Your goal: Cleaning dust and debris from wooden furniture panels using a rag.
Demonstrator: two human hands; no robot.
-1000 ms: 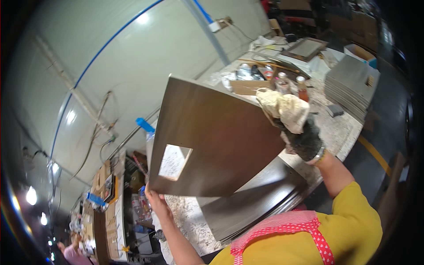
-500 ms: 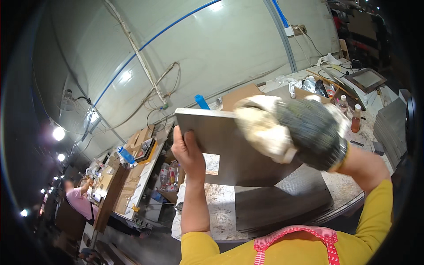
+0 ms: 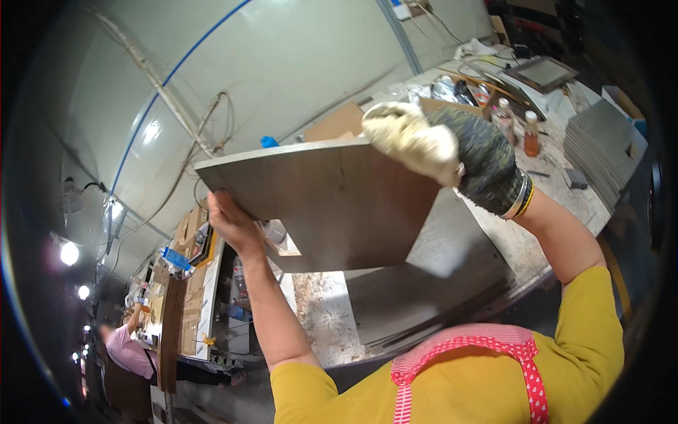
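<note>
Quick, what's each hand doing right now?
Left hand: bare, gripping the brown panel at its left edge.
Right hand: gloved, closed over the panel's top edge.

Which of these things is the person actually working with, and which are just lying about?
In use: dark panel, held by the bare left hand and the gloved right hand; the rag on its top edge.

Lying about: bottles, stacked grey panels, framed tray, cardboard.

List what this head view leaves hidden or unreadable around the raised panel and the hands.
- Far face of the dark brown rectangular panel: turned away.
- Left hand fingertips: behind the panel's edge.
- Right hand: covered by a glove and cream cloth.
- Grey sheets on the bench: partly blocked by the panel.
- Small bottles: too small.
</note>
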